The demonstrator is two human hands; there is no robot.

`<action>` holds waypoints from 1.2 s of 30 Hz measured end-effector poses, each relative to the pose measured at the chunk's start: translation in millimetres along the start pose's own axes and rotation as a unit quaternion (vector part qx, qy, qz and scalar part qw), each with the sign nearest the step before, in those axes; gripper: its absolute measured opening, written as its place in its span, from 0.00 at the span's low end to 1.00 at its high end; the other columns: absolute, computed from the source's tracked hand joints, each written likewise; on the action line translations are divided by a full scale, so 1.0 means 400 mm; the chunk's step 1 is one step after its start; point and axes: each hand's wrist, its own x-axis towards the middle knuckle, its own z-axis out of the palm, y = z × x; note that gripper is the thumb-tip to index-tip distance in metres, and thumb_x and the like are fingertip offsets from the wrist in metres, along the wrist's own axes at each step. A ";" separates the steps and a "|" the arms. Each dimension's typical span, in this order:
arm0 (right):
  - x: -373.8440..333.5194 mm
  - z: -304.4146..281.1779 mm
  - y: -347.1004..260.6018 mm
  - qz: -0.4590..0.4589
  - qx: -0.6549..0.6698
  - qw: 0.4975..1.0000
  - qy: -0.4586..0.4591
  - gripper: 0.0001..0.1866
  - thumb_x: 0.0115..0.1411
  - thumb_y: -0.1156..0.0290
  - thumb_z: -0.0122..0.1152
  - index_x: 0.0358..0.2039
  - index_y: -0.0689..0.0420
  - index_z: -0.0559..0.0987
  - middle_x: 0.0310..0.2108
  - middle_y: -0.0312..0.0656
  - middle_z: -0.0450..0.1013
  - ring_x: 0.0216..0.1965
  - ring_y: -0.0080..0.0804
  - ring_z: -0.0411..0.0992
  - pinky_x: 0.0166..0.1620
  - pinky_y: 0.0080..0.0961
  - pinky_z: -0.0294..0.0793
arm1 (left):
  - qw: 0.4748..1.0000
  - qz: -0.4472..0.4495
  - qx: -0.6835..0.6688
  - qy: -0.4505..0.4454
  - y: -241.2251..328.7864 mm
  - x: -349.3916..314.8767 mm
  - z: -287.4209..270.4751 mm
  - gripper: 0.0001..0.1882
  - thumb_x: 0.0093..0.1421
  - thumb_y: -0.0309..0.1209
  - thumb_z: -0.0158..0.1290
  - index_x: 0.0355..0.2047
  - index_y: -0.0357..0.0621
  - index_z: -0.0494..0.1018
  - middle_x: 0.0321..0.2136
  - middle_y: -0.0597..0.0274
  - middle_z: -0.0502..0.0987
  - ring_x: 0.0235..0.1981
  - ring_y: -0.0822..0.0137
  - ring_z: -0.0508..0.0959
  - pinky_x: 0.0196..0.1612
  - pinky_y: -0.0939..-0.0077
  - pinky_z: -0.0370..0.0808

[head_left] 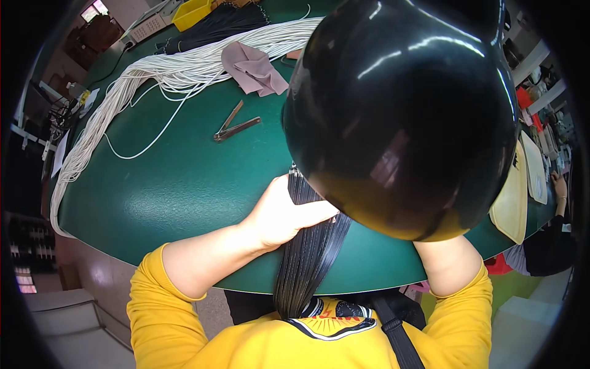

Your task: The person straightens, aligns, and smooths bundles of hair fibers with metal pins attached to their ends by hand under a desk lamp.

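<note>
My left hand (279, 212) is closed around a bundle of thin black wires (307, 264), its thumb laid across the strands. The wire ends, with small metallic tips, stick up just above this hand. Below it, the strands hang over the table's near edge toward my lap. A big glossy black lamp shade (399, 123) fills the upper right of the view. My right forearm (452, 264) goes in under that shade, which hides the right hand, its fingers and anything in them.
Small metal snips (236, 125) lie on the green table (178, 197). Beyond are a mauve cloth (252, 67), a long bundle of white cables (117, 104), more black wires (215, 27) and a yellow bin (190, 13). Cream trays (513, 197) and another person's arm (560, 190) are at right.
</note>
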 end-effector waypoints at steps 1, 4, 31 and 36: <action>0.007 0.007 0.000 -0.006 0.027 1.000 -0.006 0.23 0.62 0.60 0.31 0.56 0.55 0.53 0.57 0.42 0.49 0.57 0.33 0.49 0.58 0.29 0.49 | 1.000 0.004 0.006 -0.002 0.003 0.001 0.002 0.12 0.47 0.23 0.54 0.34 0.35 0.70 0.28 0.62 0.73 0.30 0.73 0.73 0.37 0.80 0.69; 0.006 0.000 0.003 -0.002 0.003 1.000 -0.006 0.23 0.62 0.60 0.31 0.55 0.55 0.54 0.56 0.42 0.50 0.56 0.33 0.50 0.57 0.29 0.50 | 0.997 0.025 0.067 0.001 0.008 0.003 0.013 0.13 0.47 0.23 0.54 0.35 0.35 0.69 0.30 0.62 0.73 0.31 0.73 0.72 0.38 0.80 0.69; -0.089 -0.026 0.060 0.043 -0.332 0.940 -0.063 0.20 0.60 0.62 0.37 0.51 0.57 0.60 0.48 0.43 0.60 0.46 0.32 0.60 0.48 0.27 0.60 | 0.997 0.008 -0.022 0.076 -0.028 -0.018 -0.004 0.17 0.44 0.19 0.54 0.37 0.36 0.66 0.33 0.60 0.70 0.35 0.67 0.71 0.38 0.77 0.69; -0.104 -0.030 0.070 0.048 -0.397 0.914 -0.065 0.20 0.59 0.62 0.39 0.50 0.57 0.62 0.47 0.43 0.62 0.45 0.31 0.62 0.47 0.27 0.62 | 0.993 -0.023 -0.023 0.116 -0.037 -0.012 0.007 0.16 0.44 0.19 0.53 0.36 0.36 0.66 0.31 0.60 0.70 0.33 0.67 0.71 0.37 0.77 0.69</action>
